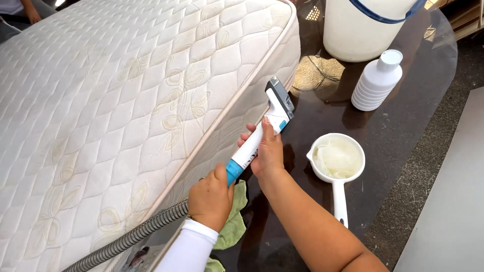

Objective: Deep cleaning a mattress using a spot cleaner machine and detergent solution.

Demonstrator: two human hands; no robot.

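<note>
At the edge of the mattress (116, 111), where its quilted side panel drops to the dark glossy tabletop (403, 126), I see both hands working one cleaning tool (262, 133), a white wand with a grey head and a blue collar at its lower end. My right hand (267, 151) is wrapped around the white handle, fingers curled closed on it, with the grey head pointing up and lying against the piped seam of the mattress. My left hand (212, 199), in a white sleeve, is closed around the blue collar where the ribbed grey hose (131, 234) joins the tool; the hose runs down and left along the foot of the mattress side. Under the left hand lies a green cloth (234, 221), crumpled on the tabletop and partly hidden by the wrist. To the right of the right forearm sits a white ladle-shaped scoop (337, 161) with pale liquid in its bowl, its handle pointing toward me. Further back stands a white ribbed bottle (377, 83) with a cap, and behind it a large white bucket (358, 30) with a blue handle. Another person's arm (30, 12) shows at the far upper left corner.
</note>
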